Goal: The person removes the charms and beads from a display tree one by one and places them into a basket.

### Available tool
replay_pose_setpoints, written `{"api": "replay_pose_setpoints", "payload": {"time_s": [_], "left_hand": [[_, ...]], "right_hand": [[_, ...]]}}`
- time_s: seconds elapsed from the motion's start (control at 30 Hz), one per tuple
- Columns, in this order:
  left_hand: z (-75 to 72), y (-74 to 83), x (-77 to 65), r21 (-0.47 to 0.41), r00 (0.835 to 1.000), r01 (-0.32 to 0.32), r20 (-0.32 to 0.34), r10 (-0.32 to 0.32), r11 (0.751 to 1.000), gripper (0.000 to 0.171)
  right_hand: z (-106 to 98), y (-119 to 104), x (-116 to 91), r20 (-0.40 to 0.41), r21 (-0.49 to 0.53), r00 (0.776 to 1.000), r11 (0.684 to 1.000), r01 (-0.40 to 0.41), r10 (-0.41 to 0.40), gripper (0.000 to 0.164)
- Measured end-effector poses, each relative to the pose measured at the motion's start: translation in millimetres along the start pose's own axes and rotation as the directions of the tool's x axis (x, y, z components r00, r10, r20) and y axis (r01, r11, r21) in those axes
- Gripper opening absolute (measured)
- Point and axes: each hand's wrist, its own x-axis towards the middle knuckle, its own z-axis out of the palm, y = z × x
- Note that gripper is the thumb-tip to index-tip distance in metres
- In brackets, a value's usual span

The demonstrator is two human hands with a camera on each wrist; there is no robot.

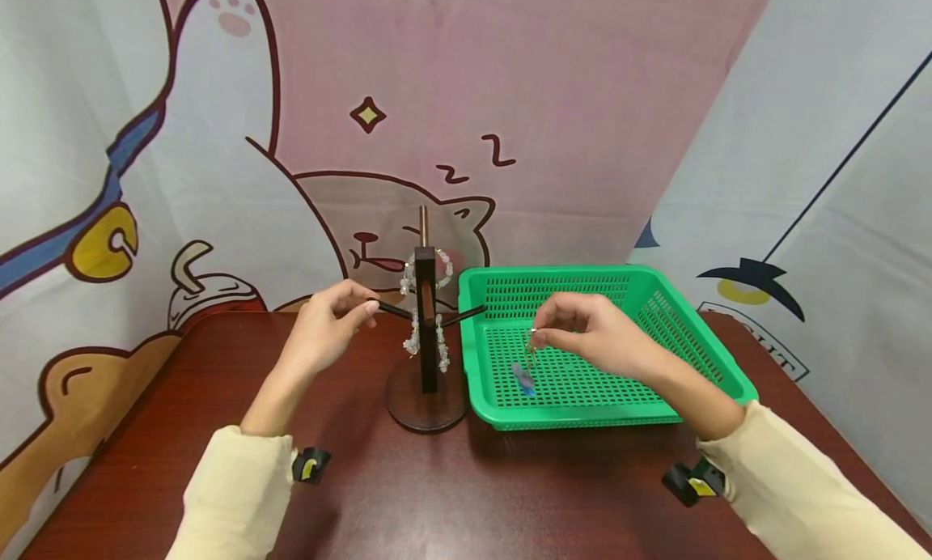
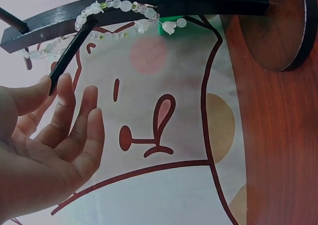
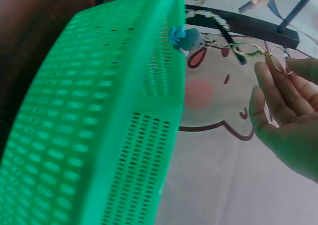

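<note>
A dark wooden display stand with a round base stands upright at the table's middle. Beaded bracelets in white and clear hang from its pegs. My left hand pinches the tip of a left-side peg between thumb and fingers; one bracelet loops over that peg near the post. To the right, my right hand holds a keychain by its metal ring. The keychain's blue-grey charm dangles below, over the green basket in the head view.
The basket, rectangular with slotted sides, stands close against the right of the stand's base. A reddish-brown wooden table carries everything. Behind it hangs a cloth printed with cartoon animals. Black cameras are strapped at both wrists.
</note>
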Motion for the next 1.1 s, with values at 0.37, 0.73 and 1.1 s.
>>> {"api": "replay_pose_setpoints", "payload": {"time_s": [0.37, 0.73, 1.1], "left_hand": [[0.4, -0.9, 0.5, -0.003, 1.000, 0.000, 0.002, 0.000, 1.000, 0.012], [0.5, -3.2, 1.4, -0.012, 1.000, -0.002, 0.006, 0.002, 1.000, 0.012], [0.5, -4.0, 2.5, -0.022, 1.000, -0.021, 0.008, 0.021, 1.000, 0.011]], "right_hand": [[7.0, 28.9, -6.2, 0.011, -0.003, 1.000, 1.000, -0.026, 0.026, 0.004], [13.6, 43.9, -7.2, 0.036, -0.033, 0.999, 0.999, -0.023, 0.024, 0.003], [9.9, 37.9, -4.3, 0.040, -0.059, 0.999, 0.998, -0.025, 0.027, 0.005]]}}
